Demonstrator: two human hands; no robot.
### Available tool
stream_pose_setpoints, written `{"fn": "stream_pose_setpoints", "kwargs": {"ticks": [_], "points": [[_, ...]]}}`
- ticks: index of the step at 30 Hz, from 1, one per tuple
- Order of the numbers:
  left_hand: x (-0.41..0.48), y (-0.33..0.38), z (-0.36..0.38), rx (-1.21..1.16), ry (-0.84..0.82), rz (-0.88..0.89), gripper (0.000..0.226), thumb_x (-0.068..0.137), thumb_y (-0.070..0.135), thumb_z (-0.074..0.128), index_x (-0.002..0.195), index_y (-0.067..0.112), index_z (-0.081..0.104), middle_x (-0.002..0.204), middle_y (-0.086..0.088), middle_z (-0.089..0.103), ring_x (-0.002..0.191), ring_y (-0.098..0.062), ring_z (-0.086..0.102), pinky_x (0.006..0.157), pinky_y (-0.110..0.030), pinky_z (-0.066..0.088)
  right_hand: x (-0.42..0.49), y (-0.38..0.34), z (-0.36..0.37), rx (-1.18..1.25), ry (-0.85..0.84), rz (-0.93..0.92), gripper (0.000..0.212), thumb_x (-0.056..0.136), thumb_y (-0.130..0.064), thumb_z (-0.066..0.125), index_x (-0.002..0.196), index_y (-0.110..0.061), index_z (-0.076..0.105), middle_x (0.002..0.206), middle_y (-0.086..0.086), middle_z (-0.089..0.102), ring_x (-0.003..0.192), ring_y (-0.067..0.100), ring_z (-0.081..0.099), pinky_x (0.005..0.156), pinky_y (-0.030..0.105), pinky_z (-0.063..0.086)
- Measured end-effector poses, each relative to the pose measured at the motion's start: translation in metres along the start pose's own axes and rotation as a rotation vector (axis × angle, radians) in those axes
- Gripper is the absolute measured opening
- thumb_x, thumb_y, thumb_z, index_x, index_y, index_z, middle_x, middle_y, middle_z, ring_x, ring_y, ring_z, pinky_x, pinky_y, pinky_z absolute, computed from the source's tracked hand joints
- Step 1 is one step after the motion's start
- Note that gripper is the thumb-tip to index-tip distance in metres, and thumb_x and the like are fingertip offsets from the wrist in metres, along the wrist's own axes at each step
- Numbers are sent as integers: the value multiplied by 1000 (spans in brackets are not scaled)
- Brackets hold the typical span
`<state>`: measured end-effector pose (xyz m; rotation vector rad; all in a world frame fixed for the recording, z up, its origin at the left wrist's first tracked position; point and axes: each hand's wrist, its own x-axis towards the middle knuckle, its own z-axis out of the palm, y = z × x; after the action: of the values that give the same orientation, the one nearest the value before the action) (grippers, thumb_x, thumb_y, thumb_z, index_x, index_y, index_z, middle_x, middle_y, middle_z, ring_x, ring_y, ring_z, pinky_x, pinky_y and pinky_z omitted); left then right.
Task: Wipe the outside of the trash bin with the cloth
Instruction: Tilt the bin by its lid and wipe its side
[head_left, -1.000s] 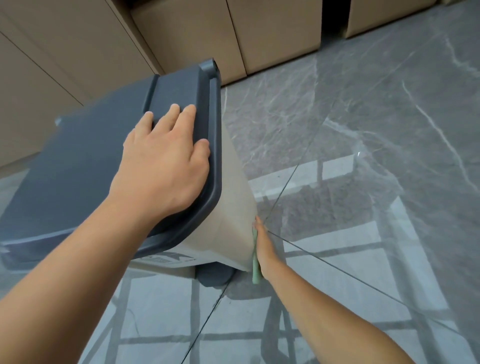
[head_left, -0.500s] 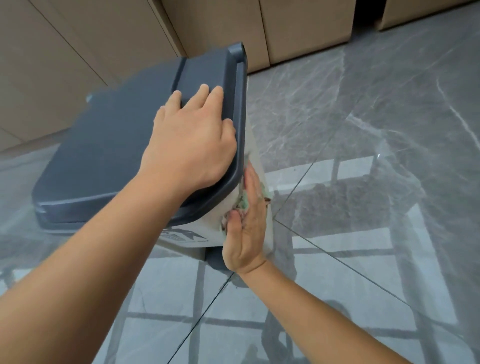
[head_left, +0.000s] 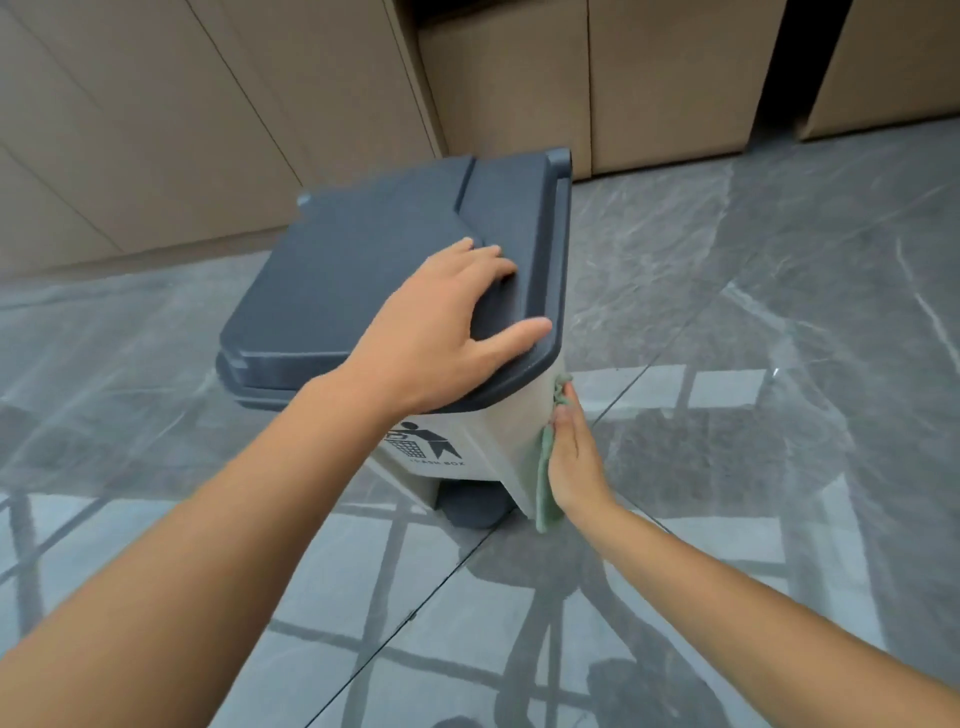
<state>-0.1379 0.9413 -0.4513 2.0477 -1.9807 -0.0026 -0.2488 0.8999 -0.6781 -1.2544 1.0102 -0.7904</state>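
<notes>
My left hand flat, fingers spread, steadies lid. Right hand, fingers straight, presses cloth on bin right side (mid-wipe); front looks untouched.

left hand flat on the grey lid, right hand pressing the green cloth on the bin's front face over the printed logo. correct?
Not quite. In the head view the right hand presses the green cloth against the bin's right side wall, around the corner from the printed logo, which is uncovered. The rest holds: the left hand lies flat on the grey lid.
</notes>
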Motion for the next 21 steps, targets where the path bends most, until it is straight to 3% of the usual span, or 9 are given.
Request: {"fn": "stream_pose_setpoints", "kwargs": {"ticks": [3,5,7,9,10,12,14,21], "points": [[-37,-35,-22,-66,-115,-23,86,73,77,56,146,34,40,161,8,27,151,-13,13,119,-31,16,-7,-34,-13,81,13,186,49,110,-35,28,157,-22,39,163,-3,40,151,13,36,129,37,21],[-59,-77,-42,-42,-25,-158,88,71,80,54,145,34,41,161,0,29,150,-23,18,120,-40,18,-20,-53,-20,223,41,306,46,106,-42,40,144,-23,57,149,1,59,139,20,53,123,42,34],[-73,-121,-55,-31,80,-418,84,76,76,53,142,25,46,154,-10,40,142,-31,34,116,-45,27,-36,-74,-22,360,71,363,39,98,-47,51,120,-23,74,123,3,76,121,23,68,110,44,49],[-81,-147,-54,-173,82,-690,76,77,73,56,132,21,51,139,-9,55,121,-31,54,98,-43,44,-46,-99,-19,447,58,354,34,93,-47,56,97,-22,79,100,3,82,101,22,76,93,40,58],[-82,-150,-50,-325,81,-785,72,74,72,60,125,22,52,130,-6,60,107,-28,60,86,-42,52,-47,-111,-15,480,48,337,34,93,-47,56,96,-21,78,97,3,82,96,20,78,88,38,60],[-83,-148,-41,-573,151,-882,74,64,72,68,119,26,52,119,-1,59,92,-17,63,68,-42,61,-46,-128,-6,489,78,309,37,95,-47,53,99,-19,76,95,2,82,99,21,77,91,39,60],[-82,-144,-38,-635,224,-902,83,54,75,70,120,27,50,115,2,58,90,-13,63,61,-39,61,-46,-135,2,485,141,317,38,97,-49,51,97,-20,75,86,-2,83,101,22,75,96,42,58],[-86,-122,-30,-603,252,-929,102,51,81,69,131,22,45,123,1,50,106,-23,59,85,-42,55,-19,-155,-14,437,236,297,31,90,-49,57,88,-22,73,69,-5,78,85,22,73,82,39,61]]}}
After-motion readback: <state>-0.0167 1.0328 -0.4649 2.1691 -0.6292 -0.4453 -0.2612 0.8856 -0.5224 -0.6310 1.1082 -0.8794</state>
